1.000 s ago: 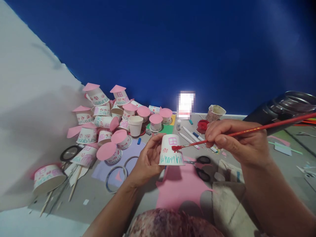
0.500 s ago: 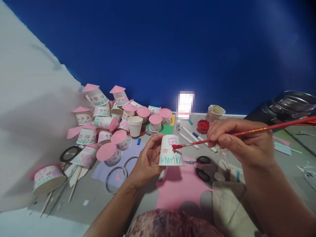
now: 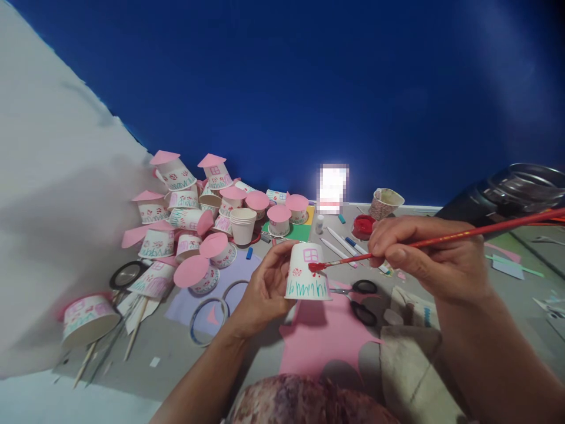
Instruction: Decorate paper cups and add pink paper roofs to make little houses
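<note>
An upside-down white paper cup [image 3: 304, 285] is held in my left hand [image 3: 269, 282], its fingers wrapped around the cup's left side and back. The cup bears a pink-purple window, red dabs and green grass strokes along the rim. My right hand [image 3: 424, 250] pinches a red-handled paintbrush [image 3: 445, 238]. The brush's red-loaded tip is at the cup wall, just below the window, beside the red dabs. Beyond my right fingers sits a small pot of red paint [image 3: 364, 224]. Black-handled scissors [image 3: 362, 287] lie behind and to the right of the cup.
Decorated cups with pink paper roofs [image 3: 189, 271] crowd the left side, near a stack of plain cups [image 3: 242, 227]. Tape rings [image 3: 194, 324], markers [image 3: 339, 241] and cut pink paper [image 3: 318, 347] lie about. A cloth [image 3: 410, 365] is at front right, a dark jar [image 3: 498, 188] behind.
The brush tip has shifted slightly down and right on the cup wall. The cup sits marginally lower in view, and both hands keep their grips.
</note>
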Tool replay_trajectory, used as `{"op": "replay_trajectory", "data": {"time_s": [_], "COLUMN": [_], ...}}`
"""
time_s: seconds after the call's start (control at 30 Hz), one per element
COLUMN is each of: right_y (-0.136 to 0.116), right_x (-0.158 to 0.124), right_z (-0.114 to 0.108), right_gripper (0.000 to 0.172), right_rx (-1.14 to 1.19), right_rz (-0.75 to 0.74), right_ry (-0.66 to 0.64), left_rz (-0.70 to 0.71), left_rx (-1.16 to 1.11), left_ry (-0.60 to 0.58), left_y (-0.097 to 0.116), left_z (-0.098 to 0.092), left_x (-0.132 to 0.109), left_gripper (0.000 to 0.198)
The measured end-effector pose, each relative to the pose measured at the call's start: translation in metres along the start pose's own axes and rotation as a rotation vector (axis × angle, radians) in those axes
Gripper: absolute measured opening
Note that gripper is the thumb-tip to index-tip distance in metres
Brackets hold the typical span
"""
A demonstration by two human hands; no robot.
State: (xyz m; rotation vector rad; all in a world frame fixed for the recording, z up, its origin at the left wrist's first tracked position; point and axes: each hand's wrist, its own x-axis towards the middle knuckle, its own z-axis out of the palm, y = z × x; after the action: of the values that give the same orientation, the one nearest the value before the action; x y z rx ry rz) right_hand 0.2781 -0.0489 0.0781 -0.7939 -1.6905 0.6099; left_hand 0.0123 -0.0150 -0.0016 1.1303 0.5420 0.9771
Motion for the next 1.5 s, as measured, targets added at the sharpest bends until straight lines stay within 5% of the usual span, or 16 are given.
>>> {"op": "replay_trajectory", "data": {"time_s": [1.5], "right_y": [-0.0005], "right_x": [-0.0027], "right_z": [-0.0037], "right_gripper": [0.006], "right_rx": [0.015], "right_rz": [-0.008], "right_ry": [0.002], "left_rz": [0.009], "left_rx": [-0.065], "left_ry": [-0.045], "left_y": [0.0016], "left_z": [0.0004], "left_x": [0.0008], "left_gripper": [0.075]}}
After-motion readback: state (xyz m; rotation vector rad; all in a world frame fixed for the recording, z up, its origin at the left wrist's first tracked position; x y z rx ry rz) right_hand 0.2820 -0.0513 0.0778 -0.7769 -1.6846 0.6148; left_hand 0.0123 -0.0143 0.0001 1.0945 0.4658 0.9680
